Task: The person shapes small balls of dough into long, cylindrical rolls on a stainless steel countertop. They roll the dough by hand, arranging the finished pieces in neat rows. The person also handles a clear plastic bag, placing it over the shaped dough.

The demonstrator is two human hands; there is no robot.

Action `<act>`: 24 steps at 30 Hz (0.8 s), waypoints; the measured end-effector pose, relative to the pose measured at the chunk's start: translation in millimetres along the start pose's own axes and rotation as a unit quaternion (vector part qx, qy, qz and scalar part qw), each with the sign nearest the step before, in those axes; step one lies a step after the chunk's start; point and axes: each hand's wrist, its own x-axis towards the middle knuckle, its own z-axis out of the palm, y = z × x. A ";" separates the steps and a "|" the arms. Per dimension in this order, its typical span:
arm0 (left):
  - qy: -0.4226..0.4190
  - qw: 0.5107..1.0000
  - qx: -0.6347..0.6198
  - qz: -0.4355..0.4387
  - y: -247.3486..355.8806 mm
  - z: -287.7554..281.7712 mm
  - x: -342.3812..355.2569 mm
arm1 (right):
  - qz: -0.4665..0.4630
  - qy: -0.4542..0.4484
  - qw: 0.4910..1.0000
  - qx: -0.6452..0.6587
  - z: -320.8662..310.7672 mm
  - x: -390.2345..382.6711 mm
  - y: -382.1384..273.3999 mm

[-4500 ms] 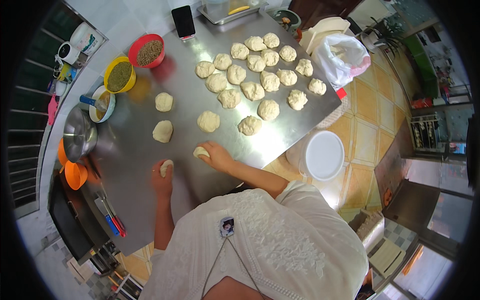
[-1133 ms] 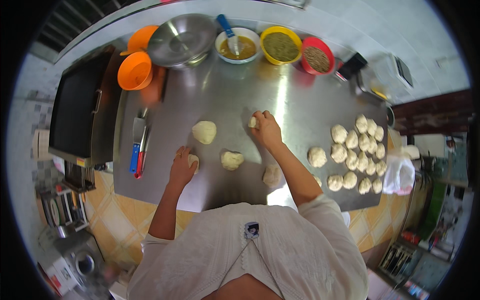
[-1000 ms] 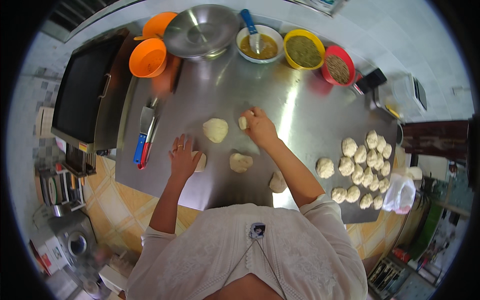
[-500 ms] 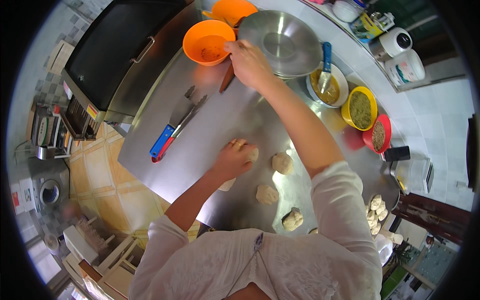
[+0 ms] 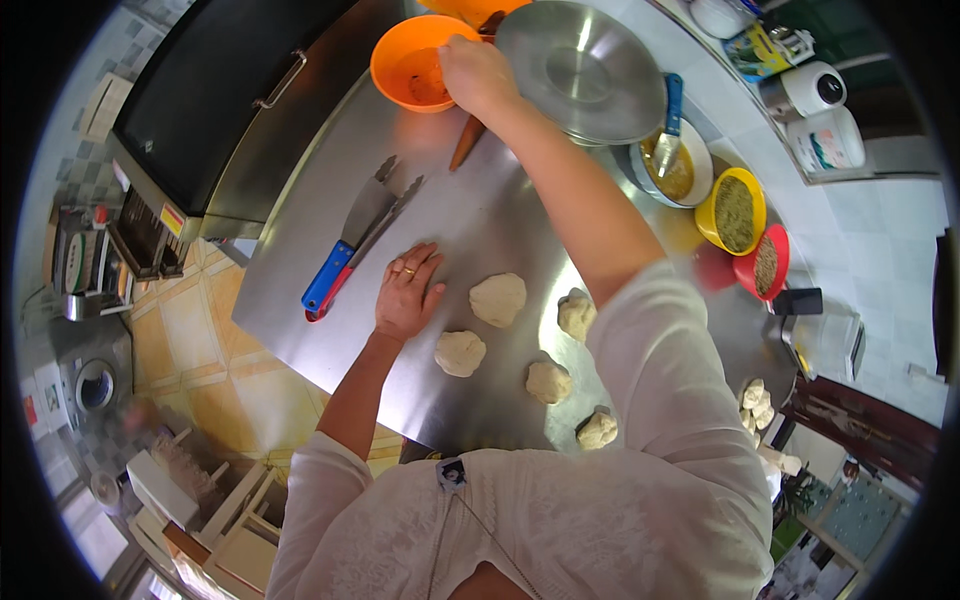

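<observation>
My left hand lies on the steel table, fingers spread, beside the blue-handled metal spatula and tongs with a red handle. Pale dough pieces lie just to its right, some flattened, others lumpy. My right hand reaches to the right rim of an orange bowl, fingers curled; what they hold, if anything, is hidden. Below that hand a brown wooden tool lies partly out of sight, with a wide steel bowl alongside.
Bowls of sauce, green seasoning and seeds line the wall, near a black phone. A dark oven borders the table's far left. More dough sits at the right, partly behind my sleeve.
Since the earlier frames, my right hand has left the dough and reached up to the orange bowl. My left hand has come off the dough, moving left onto bare steel. The view has swung leftward.
</observation>
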 end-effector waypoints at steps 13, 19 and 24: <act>-0.026 0.998 0.062 -0.005 10.2 5.5 2.4 | 0.323 -0.051 0.928 -0.181 -122.2 -467.1 154.4; -0.030 0.994 0.104 0.008 13.8 12.5 11.5 | 0.163 -0.098 0.979 -0.069 -27.2 -291.4 111.8; -0.046 0.989 0.142 0.005 7.4 11.5 8.4 | 0.123 -0.103 0.987 0.018 -50.7 -341.2 111.8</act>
